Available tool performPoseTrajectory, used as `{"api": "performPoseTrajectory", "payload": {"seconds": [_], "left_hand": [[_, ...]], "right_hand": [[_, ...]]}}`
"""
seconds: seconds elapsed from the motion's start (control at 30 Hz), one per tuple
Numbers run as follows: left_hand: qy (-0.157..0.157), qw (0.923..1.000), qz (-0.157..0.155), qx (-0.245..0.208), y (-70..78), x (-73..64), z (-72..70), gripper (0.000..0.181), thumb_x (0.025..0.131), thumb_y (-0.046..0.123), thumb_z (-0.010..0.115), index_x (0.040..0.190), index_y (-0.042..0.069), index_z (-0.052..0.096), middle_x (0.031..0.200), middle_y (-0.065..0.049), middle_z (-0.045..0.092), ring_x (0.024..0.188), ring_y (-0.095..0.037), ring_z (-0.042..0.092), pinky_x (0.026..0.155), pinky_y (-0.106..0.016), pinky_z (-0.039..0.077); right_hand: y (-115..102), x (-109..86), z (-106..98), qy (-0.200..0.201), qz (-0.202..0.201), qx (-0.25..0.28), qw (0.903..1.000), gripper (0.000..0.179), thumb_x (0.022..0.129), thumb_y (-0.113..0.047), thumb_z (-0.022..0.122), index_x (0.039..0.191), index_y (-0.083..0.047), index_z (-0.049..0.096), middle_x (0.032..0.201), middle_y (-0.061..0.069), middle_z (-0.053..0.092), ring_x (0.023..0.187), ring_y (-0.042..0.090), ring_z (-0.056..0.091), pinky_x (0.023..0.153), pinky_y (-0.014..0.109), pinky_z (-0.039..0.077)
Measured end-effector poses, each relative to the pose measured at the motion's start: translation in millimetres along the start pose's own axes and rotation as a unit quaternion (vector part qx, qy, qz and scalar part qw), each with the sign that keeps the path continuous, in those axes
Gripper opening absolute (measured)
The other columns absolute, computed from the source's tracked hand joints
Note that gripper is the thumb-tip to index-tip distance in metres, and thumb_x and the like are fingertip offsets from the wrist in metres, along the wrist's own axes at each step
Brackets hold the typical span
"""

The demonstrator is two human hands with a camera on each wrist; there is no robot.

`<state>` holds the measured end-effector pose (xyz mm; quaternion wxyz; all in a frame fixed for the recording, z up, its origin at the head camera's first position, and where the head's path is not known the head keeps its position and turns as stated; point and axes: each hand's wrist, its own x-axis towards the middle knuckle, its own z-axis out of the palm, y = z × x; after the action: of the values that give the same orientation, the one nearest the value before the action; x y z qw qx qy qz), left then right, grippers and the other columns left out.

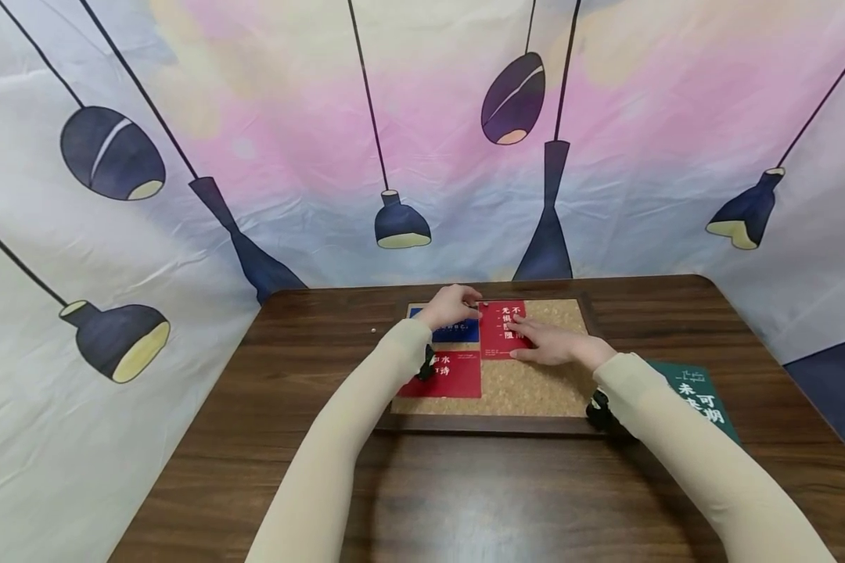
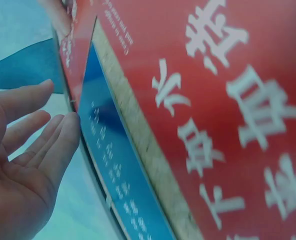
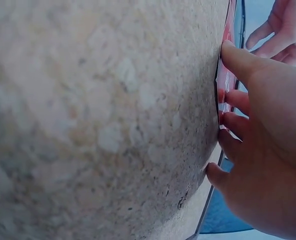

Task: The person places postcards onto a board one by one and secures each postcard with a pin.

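Note:
A framed cork board (image 1: 535, 399) lies on the table with cards on it. The right hand (image 1: 552, 344) rests its spread fingertips on the upright red card (image 1: 493, 344) with white characters. In the right wrist view, its thumb (image 3: 238, 60) and fingers touch the card's edge beside bare cork. Over the blue card (image 1: 458, 332), the left hand (image 1: 452, 306) hovers at the red card's top left corner, a tiny round thing (image 1: 485, 304) by its fingertips. The left wrist view shows its fingers loosely extended, nothing between them. Below the blue card lies another red card (image 1: 465, 383).
A green card (image 1: 697, 391) lies on the table to the right, partly under the right forearm. One small pale dot (image 1: 374, 330) sits on the wooden table (image 1: 310, 375) left of the board. Behind the table hangs a cloth (image 1: 310, 156) printed with lamps.

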<state>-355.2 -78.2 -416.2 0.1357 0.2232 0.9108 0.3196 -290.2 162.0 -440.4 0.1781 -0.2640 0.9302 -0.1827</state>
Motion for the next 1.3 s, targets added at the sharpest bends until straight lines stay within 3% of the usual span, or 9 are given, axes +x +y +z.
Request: {"api": "performPoseTrajectory", "payload": {"seconds": [0.13, 0.33, 0.8, 0.97, 1.3], "left_hand": [[0.005, 0.9998, 0.017, -0.003, -3.0, -11.6, -12.7, 0.051, 0.1, 0.019, 0.066, 0.146, 0.004, 0.052, 0.14, -0.014, 0.057, 0.127, -0.028, 0.055, 0.103, -0.042, 0.048], [0.013, 0.9995, 0.029, 0.008, -19.6, -28.0, -30.1, 0.058, 0.098, 0.025, 0.068, 0.149, 0.005, 0.048, 0.148, -0.012, 0.052, 0.137, -0.028, 0.048, 0.11, -0.045, 0.042], [0.036, 0.9934, 0.001, 0.109, -58.8, -77.7, -63.1, 0.08, 0.091, 0.039, 0.076, 0.156, 0.009, 0.039, 0.157, -0.014, 0.039, 0.142, -0.032, 0.04, 0.112, -0.052, 0.038], [0.017, 0.9938, 0.001, 0.11, -72.8, -98.0, -63.2, 0.086, 0.091, 0.044, 0.075, 0.158, 0.009, 0.034, 0.159, -0.015, 0.035, 0.139, -0.034, 0.044, 0.109, -0.052, 0.042], [-0.01, 0.9844, -0.031, 0.173, -95.7, -129.6, -46.2, 0.087, 0.092, 0.054, 0.069, 0.158, 0.01, 0.034, 0.162, -0.015, 0.03, 0.148, -0.033, 0.03, 0.115, -0.052, 0.032]], "right_hand": [[-1.2, -0.8, -2.2, 0.009, 0.001, -0.004, 1.0, 0.072, 0.104, -0.04, 0.055, 0.158, -0.001, 0.027, 0.163, 0.027, 0.017, 0.147, 0.047, 0.022, 0.115, 0.062, 0.025], [-0.8, -1.4, -2.2, 0.013, -0.004, -0.019, 0.9997, 0.072, 0.104, -0.04, 0.055, 0.158, -0.002, 0.028, 0.163, 0.026, 0.019, 0.148, 0.047, 0.021, 0.116, 0.06, 0.024], [-0.6, -2.7, -4.7, 0.015, -0.003, -0.019, 0.9997, 0.073, 0.103, -0.039, 0.056, 0.158, -0.001, 0.028, 0.163, 0.026, 0.018, 0.148, 0.047, 0.021, 0.116, 0.061, 0.024], [-1.0, -3.5, -3.3, 0.019, -0.003, -0.019, 0.9996, 0.073, 0.103, -0.04, 0.057, 0.158, -0.001, 0.029, 0.163, 0.027, 0.019, 0.147, 0.048, 0.023, 0.115, 0.062, 0.026], [-0.7, -1.3, 1.8, 0.015, -0.002, -0.015, 0.9998, 0.073, 0.102, -0.042, 0.058, 0.158, -0.003, 0.03, 0.164, 0.025, 0.019, 0.147, 0.047, 0.024, 0.115, 0.062, 0.026]]}}
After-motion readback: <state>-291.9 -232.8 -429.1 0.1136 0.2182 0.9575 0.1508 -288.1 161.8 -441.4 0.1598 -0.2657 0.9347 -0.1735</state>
